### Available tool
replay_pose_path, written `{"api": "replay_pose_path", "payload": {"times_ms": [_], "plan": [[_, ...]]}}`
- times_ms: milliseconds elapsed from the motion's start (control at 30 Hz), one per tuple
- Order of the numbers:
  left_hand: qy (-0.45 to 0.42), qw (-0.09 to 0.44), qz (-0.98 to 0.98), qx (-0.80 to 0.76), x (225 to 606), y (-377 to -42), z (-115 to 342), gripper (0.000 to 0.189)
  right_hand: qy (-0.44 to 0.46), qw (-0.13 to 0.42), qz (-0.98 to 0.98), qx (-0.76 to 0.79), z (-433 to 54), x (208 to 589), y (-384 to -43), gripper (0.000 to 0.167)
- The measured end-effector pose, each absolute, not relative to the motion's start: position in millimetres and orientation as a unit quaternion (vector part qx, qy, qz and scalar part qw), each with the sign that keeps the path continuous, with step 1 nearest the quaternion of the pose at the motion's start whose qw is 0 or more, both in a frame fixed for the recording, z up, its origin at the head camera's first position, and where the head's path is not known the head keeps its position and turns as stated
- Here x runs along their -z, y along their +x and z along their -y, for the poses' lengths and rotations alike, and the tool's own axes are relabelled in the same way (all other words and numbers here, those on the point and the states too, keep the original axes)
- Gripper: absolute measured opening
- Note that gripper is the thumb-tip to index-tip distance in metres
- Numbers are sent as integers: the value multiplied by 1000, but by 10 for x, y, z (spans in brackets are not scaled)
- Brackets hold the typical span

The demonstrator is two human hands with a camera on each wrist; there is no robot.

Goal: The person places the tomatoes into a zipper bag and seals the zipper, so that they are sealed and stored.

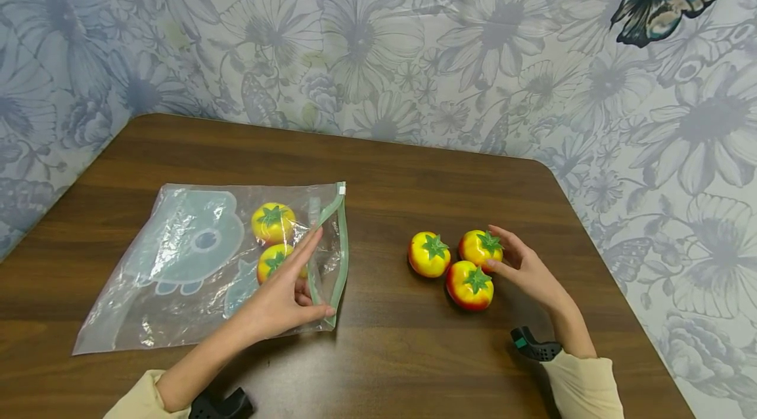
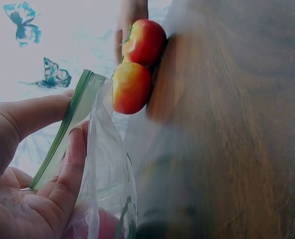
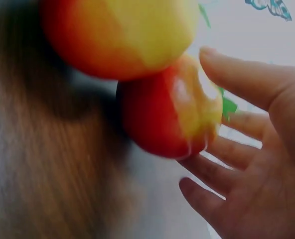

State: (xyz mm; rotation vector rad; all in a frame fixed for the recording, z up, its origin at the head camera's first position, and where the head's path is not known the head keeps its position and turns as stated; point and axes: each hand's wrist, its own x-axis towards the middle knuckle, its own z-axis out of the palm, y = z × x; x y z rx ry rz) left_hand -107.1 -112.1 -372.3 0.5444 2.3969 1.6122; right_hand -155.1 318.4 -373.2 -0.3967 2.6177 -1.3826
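A clear zip bag (image 1: 195, 320) with a green edge and a pale blue animal print lies on the left of the table. Two yellow toy tomatoes (image 1: 273, 222) show through its plastic. My left hand (image 1: 284, 297) holds the green-edged mouth, thumb at the near corner, fingers inside the gaping flap. To the right sit three red-and-yellow toy tomatoes with green leaves, close together: a left one (image 1: 429, 255), a front one (image 1: 470, 286) and a back right one (image 1: 480, 247). Around that last tomato my right hand (image 1: 526, 271) has thumb and fingers spread, fingertips right at its side.
The brown wooden table (image 1: 378, 366) has a rounded back right corner. Behind it hangs a floral wall covering (image 1: 378, 64) with butterflies. Black wrist straps (image 1: 535, 345) sit by both beige sleeves.
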Motion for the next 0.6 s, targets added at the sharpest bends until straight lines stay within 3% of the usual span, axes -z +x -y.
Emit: {"api": "replay_pose_path", "payload": {"times_ms": [233,600], "plan": [[185,100,-809,-549,3719,-1065,1120,116,-141,104,-883,435,-3215,3818,-1572,70],[184,103,-807,-551,3719,-1060,1119,116,-130,89,-900,406,-3198,3816,-1570,68]]}}
